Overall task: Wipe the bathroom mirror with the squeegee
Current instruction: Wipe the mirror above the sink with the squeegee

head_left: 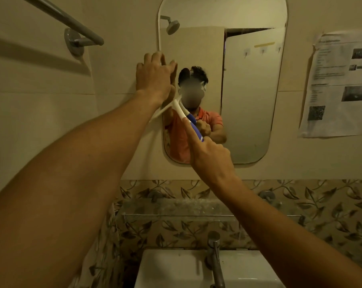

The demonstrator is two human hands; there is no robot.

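The tall mirror (pixel 248 100) hangs above the sink (pixel 165 267) (tap (pixel 214 256) at its rear rim). Both arms reach up: the left grip (pixel 153 77) rests open, fingers spread, on the mirror's left edge; the right grip (pixel 211 156) clasps the squeegee (pixel 181 112) handle, forefinger along it. The handle points up-left, blade slanting across that edge.

Right hand (pixel 212 156) grips the squeegee (pixel 179 110), blade at the mirror's (pixel 248 100) nine o'clock edge; left hand (pixel 153 77) presses there.

No text can be read here. The paper sheet (pixel 340 84) right of the mirror (pixel 248 100) carries lines of print beside small photos, all too blurred to make out
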